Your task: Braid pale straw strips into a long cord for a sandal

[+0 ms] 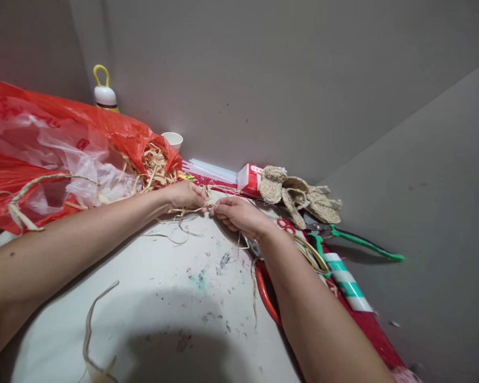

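My left hand [188,196] and my right hand [239,214] meet over the far part of the white table [151,298]. Both pinch a thin straw braid [209,205] between thumb and fingers, almost fingertip to fingertip. Part of the braid curves behind the hands, and loose straw strands [179,234] trail below the left wrist. How the strands cross inside the pinch is too small to see. Under my right wrist lie scissors with red-orange handles [266,298], partly covered by the forearm.
At left, a red plastic bag [131,130] spills dried straw [156,167]. Behind stand a paper cup [173,140] and a bottle [105,96]. To the right lie woven straw pieces [272,183], green-handled pliers [367,246] and a striped roll [349,282] along the wall.
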A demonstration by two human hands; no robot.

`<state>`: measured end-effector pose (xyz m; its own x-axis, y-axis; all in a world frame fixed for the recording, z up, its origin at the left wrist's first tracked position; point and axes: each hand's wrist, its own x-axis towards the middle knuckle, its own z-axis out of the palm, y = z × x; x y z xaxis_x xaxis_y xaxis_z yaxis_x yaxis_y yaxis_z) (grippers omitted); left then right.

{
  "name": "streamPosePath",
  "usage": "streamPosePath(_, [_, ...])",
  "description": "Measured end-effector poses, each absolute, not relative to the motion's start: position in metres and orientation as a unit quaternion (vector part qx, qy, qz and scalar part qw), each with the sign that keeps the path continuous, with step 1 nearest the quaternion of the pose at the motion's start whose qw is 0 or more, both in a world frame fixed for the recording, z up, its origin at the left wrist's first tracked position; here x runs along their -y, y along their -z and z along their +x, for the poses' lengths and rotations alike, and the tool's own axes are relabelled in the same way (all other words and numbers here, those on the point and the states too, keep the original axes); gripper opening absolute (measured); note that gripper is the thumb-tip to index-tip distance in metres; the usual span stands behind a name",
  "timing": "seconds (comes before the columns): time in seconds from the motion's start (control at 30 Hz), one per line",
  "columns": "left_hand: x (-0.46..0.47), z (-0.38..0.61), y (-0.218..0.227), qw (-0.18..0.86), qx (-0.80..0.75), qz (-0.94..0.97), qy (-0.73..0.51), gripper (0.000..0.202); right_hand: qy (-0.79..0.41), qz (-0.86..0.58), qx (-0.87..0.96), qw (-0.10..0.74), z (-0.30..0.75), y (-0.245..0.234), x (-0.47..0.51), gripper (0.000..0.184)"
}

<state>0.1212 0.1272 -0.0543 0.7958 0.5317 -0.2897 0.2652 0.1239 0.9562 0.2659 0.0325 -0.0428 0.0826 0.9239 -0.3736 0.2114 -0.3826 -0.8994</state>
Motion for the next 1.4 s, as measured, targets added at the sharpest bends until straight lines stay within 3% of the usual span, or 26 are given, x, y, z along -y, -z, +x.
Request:
streamPosePath(0.6, [-0.121, 0.121, 0.056, 0.632, -0.318, 0.694, -0.134, 0.011, -0.564, -0.631, 0.418, 0.331, 0.259, 0.043, -0.034, 0.020])
streamPosePath(0.97, [-0.118, 0.117, 0.040, 0.596, -0.345, 0.718, -0.098, 0.011, -0.527, -0.644, 0.413, 0.370, 0.259, 0.049, -0.037, 0.026])
streamPosePath(1.4, [-0.122, 0.116, 0.043, 0.588, -0.342, 0.727, -0.099, 0.013, -0.517, -0.652, 0.421, 0.361, 0.255, 0.042, -0.034, 0.024])
